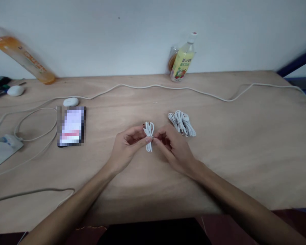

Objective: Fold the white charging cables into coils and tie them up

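Wooden tabletop (244,143) spans most of the frame: bundled white cables (181,123) right of centre, phone (71,126) and white case (70,101) at left. Yellow-labelled bottle (182,64) stands upper right of centre, orange bottle (25,61) upper left; long white cord (188,88) crosses the upper half.

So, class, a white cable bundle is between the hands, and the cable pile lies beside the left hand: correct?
No: the head view shows the cable pile beside the right hand, not the left hand. The white cable bundle is between both hands.
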`<state>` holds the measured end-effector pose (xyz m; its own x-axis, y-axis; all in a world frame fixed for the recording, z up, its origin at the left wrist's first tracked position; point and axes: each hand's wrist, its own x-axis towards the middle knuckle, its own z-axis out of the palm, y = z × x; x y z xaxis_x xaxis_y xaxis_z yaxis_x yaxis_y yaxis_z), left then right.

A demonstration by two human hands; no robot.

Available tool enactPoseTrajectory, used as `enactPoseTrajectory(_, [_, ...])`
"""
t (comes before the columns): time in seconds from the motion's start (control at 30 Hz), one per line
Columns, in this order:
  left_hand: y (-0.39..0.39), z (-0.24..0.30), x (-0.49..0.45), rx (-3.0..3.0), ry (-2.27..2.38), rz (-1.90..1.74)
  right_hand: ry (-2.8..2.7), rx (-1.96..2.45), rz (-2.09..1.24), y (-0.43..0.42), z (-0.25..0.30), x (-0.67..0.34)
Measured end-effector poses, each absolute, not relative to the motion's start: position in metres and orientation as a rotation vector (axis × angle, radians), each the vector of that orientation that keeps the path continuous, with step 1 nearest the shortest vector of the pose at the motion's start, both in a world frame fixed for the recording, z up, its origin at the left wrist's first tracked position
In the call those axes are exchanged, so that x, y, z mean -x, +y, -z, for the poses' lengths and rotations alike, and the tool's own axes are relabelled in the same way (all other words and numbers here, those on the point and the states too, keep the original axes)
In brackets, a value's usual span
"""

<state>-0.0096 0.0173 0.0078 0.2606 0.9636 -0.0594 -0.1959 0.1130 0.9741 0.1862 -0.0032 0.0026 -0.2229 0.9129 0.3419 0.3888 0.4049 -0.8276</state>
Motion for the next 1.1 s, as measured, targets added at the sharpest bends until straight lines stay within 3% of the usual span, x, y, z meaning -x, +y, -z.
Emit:
enactPoseTrajectory(0.27, [0.02,-0.005,0.012,-1.122,0.886,-1.024,-1.872,1.088,-0.612,0.0,-0.004,-0.191])
enactPoseTrajectory(0.57, [0.018,-0.007,0.01,-0.957,0.799,-0.939,-1.659,1.051,-1.119,0.0,-0.013,-0.189])
enactPoseTrajectory(1.1, [0.017,-0.005,0.009,-0.756,0.694,-0.938,-1.343,0.991,-1.561,0.003,-0.015,-0.189])
